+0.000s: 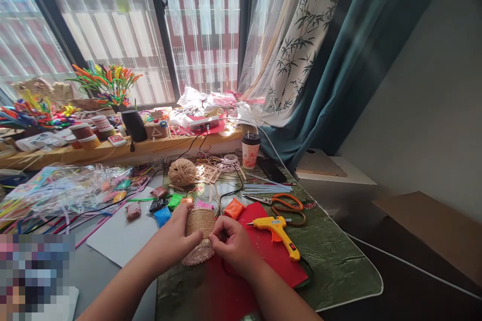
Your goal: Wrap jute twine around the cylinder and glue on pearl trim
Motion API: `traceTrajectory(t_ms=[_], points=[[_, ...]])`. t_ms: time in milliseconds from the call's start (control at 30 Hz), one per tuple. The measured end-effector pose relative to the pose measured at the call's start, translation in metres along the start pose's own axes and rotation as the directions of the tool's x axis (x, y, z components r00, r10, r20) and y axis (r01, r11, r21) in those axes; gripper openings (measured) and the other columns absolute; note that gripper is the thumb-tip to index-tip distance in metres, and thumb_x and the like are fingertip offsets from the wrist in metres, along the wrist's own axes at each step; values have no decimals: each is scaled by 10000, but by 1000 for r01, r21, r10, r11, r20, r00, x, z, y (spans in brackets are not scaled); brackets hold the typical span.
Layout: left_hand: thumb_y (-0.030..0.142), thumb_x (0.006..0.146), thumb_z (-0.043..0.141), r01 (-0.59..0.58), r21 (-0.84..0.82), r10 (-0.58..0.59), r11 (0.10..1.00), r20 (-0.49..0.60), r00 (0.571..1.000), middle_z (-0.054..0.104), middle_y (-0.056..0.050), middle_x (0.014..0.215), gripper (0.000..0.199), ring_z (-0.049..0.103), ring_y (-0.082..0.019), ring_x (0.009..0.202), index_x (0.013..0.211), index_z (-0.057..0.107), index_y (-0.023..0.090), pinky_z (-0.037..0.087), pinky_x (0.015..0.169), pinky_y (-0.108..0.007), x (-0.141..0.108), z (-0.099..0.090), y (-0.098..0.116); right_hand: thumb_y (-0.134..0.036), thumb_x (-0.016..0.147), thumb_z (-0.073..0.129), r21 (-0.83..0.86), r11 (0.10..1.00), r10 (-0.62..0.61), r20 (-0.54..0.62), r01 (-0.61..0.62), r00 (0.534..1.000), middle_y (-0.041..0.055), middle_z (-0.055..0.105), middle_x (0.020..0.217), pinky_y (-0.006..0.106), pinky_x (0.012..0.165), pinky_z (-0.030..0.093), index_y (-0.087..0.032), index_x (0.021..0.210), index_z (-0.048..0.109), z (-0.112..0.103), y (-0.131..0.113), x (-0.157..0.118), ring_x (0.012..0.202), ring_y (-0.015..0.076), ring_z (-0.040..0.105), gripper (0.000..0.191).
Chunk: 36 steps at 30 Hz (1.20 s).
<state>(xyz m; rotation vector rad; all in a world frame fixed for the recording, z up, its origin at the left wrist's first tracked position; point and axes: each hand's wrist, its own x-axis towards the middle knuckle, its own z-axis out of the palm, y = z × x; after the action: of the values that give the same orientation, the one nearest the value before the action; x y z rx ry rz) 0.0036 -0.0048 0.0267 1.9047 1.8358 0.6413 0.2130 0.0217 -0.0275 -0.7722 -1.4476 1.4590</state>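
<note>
My left hand (176,238) is wrapped round a small jar (199,222) covered in coils of brown twine, with thumb and fingers on either side. The jar is tilted, and its clear scalloped end (200,255) points toward me. At the jar's right side, the fingers of my right hand (234,246) are pinched on a strand of twine, partly hidden by the fingers. The ball of twine (183,172) lies beyond my hands. Right of my right hand, a yellow glue gun (276,233) lies on red felt (259,246).
Orange-handled scissors (288,204) and pale glue sticks (268,188) lie behind the glue gun. A lidded paper cup (250,153) stands near a phone (271,170). Clay packets, including an orange one (234,207), surround the jar. Plastic-wrapped supplies (86,185) cover the left.
</note>
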Motion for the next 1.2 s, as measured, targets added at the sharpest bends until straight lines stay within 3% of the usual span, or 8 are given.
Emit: traceTrajectory(t_ms=[100,167,367,600,767,900,1000,1200], points=[[585,757,798,21,46,-24,999,68,997,378,-250,1716,1042,341,-441,1600,1619,416,140,380,1253,-596,1,0,10,-294,792,775,10,1000,-12,17,11,1000,-46,513,691,273,585,329,-228,705,553,-1,0,0,631,139,432,247],[539,656,886,13,59,-19,998,93,996,355,-255,1723,1165,292,-452,1617,1630,386,143,353,1271,-592,0,1,12,-277,800,766,0,999,-32,23,33,999,-38,534,711,277,602,349,-226,714,570,-1,-1,1,650,145,458,220],[569,721,866,14,-160,-8,987,37,999,408,-222,1672,1090,515,-431,1475,1606,332,221,458,1193,-587,-11,5,-7,-290,820,743,-52,996,-66,13,66,998,-25,553,721,283,619,374,-224,717,589,-1,-4,0,676,158,488,197],[591,802,795,44,-376,-84,925,-91,992,458,-193,1615,1036,521,-409,1461,1601,230,251,425,1212,-615,-33,41,-38,-314,820,751,-9,998,-70,4,70,998,-43,511,710,272,617,344,-215,719,586,-3,-3,-1,661,139,438,218],[432,835,764,-53,-141,31,989,-156,987,324,-178,1714,920,348,-398,1590,1603,290,253,337,1280,-603,-39,32,-37,-265,800,742,1,999,-51,32,51,998,-45,519,714,263,611,348,-216,717,577,-2,-6,-2,657,135,449,191],[440,789,838,-126,2,126,992,-43,991,339,-195,1723,1116,369,-418,1581,1692,208,262,377,1260,-606,-32,4,-17,-229,785,726,-8,996,-85,61,85,995,-45,517,709,262,606,351,-218,705,574,-1,-8,-3,649,134,457,172],[419,737,863,-113,62,111,992,24,993,479,-193,1641,1039,452,-425,1530,1633,372,234,427,1230,-588,-24,-6,-7,-227,783,723,-21,995,-101,63,102,993,-40,524,715,265,612,353,-216,705,583,-2,-7,-3,656,138,461,160],[477,784,790,-69,-9,68,998,-83,994,601,-165,1526,838,620,-396,1377,1512,464,222,538,1130,-541,-27,10,-26,-274,785,757,18,999,-31,11,31,999,-34,540,714,270,618,349,-212,713,604,-2,-2,0,671,143,461,180]])
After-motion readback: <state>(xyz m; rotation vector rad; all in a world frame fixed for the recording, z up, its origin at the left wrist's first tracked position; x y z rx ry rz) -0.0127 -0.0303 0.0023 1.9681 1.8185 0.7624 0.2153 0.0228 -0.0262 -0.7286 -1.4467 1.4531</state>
